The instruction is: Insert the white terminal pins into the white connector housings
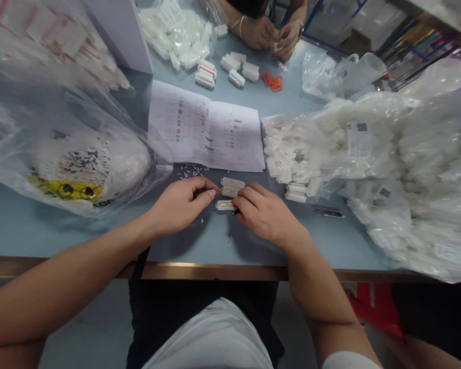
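Three white slotted plastic connector housings lie in a loose stack on the blue table; the top housing (232,182) shows two rows of small holes, and the lowest housing (224,205) lies nearest me. My left hand (184,204) is closed beside their left ends, thumb and forefinger drawn together; anything between them is too small to make out. Over their right ends, my right hand (266,212) has its fingers curled, covering part of the lower housings. A small dark tip (236,211) pokes out under those fingers; its kind is hidden. Tiny white pieces (192,170) are scattered beyond my left hand.
A printed sheet (207,128) lies ahead. Bags of white parts crowd the right, beside a flat metal tool (327,211). A clear bag (80,164) of tiny pieces stands left. Across the table, another person's hands (272,38) work near orange parts (273,81) and white housings (240,69).
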`<action>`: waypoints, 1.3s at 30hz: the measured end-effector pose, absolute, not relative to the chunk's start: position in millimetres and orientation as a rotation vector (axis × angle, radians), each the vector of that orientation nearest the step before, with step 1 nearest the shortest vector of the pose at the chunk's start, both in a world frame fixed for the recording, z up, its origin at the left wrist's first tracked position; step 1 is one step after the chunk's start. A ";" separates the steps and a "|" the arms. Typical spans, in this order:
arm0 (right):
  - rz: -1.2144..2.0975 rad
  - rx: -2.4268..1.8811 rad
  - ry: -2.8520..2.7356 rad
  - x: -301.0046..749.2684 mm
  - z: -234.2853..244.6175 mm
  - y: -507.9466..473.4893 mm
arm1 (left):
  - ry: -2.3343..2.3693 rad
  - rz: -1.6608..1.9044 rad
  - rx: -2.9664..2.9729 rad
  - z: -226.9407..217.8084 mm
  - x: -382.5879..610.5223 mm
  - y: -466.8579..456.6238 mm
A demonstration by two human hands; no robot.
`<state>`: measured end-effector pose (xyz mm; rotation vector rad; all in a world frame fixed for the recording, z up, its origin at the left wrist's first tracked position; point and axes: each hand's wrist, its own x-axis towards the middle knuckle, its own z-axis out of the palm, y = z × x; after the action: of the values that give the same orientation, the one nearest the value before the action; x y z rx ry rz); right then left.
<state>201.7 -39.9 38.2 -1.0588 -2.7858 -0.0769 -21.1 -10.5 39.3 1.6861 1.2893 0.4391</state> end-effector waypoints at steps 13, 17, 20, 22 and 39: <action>-0.052 -1.074 -2.858 201.7 41.3 -42.6 | 1.292 0.360 1.739 38.8 -20.6 -10.2; -0.062 -1.072 -2.871 201.2 41.6 -42.9 | 1.279 0.349 1.744 38.8 -21.2 -11.1; -0.060 -1.073 -2.868 200.3 41.9 -42.9 | 1.277 0.349 1.736 38.7 -21.0 -11.2; -0.054 -1.072 -2.867 200.0 41.7 -42.8 | 1.276 0.353 1.735 38.2 -20.6 -11.2; 0.080 -0.960 -2.800 208.9 39.2 -40.5 | 1.018 0.519 1.013 35.9 -20.3 -14.6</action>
<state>208.9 -40.5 39.2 -0.9598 -2.7996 0.0799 -20.3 -14.6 35.9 1.0130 1.0182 0.5189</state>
